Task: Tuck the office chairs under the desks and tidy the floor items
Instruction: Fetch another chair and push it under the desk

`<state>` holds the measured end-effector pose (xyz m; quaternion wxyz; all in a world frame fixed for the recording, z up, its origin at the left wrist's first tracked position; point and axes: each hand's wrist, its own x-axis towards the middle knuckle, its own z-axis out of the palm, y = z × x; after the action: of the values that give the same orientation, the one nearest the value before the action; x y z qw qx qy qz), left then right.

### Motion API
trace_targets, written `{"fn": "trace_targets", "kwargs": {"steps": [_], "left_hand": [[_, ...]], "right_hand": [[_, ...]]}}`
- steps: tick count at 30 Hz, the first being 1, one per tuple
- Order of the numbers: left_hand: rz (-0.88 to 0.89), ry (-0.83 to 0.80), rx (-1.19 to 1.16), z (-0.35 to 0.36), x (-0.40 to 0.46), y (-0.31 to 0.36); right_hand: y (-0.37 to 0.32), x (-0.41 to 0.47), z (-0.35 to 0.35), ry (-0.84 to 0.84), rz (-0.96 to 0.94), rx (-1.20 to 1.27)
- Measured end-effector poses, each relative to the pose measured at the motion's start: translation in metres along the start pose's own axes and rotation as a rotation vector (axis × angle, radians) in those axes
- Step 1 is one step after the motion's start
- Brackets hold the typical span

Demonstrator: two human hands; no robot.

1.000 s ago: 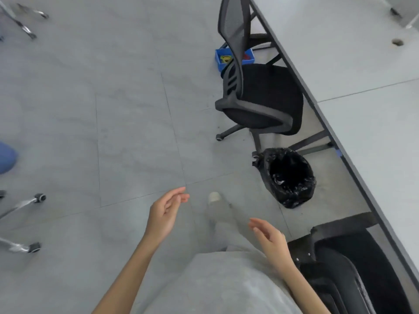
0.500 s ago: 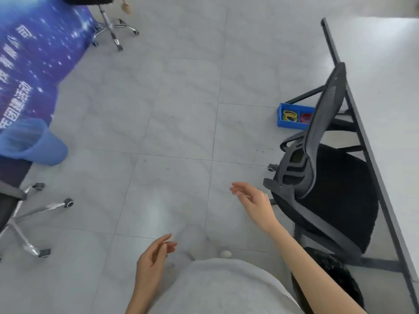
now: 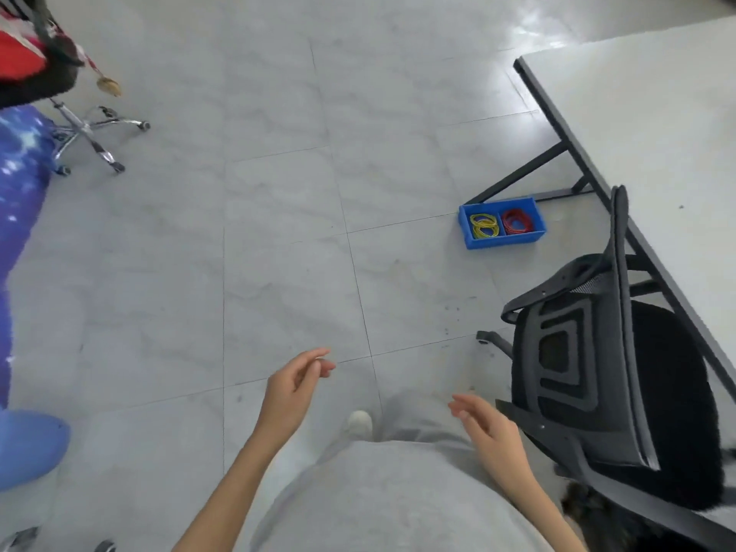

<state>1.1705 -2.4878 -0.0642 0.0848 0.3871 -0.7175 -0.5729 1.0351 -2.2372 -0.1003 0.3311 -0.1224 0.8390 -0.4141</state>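
Chair and bin by the desk
The chair (image 3: 621, 392) sits at the desk (image 3: 653, 125) on the right; a bin (image 3: 502, 223) lies on the floor (image 3: 278, 233) beyond it, beside the desk leg (image 3: 521, 173)

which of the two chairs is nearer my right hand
The black mesh-back office chair at the white desk; the chrome-based chair stands far off, top left.

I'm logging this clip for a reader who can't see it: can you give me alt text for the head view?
Looking down, a person's empty left hand and right hand hang open over a grey tiled floor. A black mesh office chair stands at right, seat partly under a white desk. A blue bin of yellow and red bands sits on the floor ahead.
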Motion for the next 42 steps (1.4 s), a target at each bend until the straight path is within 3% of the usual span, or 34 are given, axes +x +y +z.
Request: {"fn": "trace_targets", "kwargs": {"steps": [5,13,21,26,29,33,37,39,42], "left_hand": [[0.067,-0.162,0.084,0.000,0.122,0.038],[0.067,-0.299,0.149,0.043,0.257,0.080],[0.252,-0.765,0.393,0.110,0.377,0.168],[0.553,-1.141,0.575,0.200,0.417,0.236],[0.842,-1.336,0.584,0.258,0.406,0.271],[1.287,-1.562,0.545,0.325,0.367,0.294],[1.746,-1.633,0.561,0.377,0.315,0.291],[1.872,-1.632,0.713,0.390,0.298,0.280],[1.900,-1.559,0.837,0.396,0.293,0.263]], "right_hand": [[-0.027,0.064,0.000,0.120,0.099,0.073],[-0.094,0.204,-0.044,0.291,0.090,0.162],[-0.130,0.233,-0.106,0.734,0.201,0.319],[-0.137,0.198,-0.124,1.179,0.380,0.283],[-0.134,0.164,-0.125,1.375,0.560,-0.018],[-0.114,0.128,-0.119,1.249,0.817,-0.181],[-0.091,0.121,-0.102,1.205,1.005,-0.169],[-0.085,0.127,-0.093,1.259,0.995,-0.208],[-0.083,0.140,-0.083,1.304,1.009,-0.248]]}}
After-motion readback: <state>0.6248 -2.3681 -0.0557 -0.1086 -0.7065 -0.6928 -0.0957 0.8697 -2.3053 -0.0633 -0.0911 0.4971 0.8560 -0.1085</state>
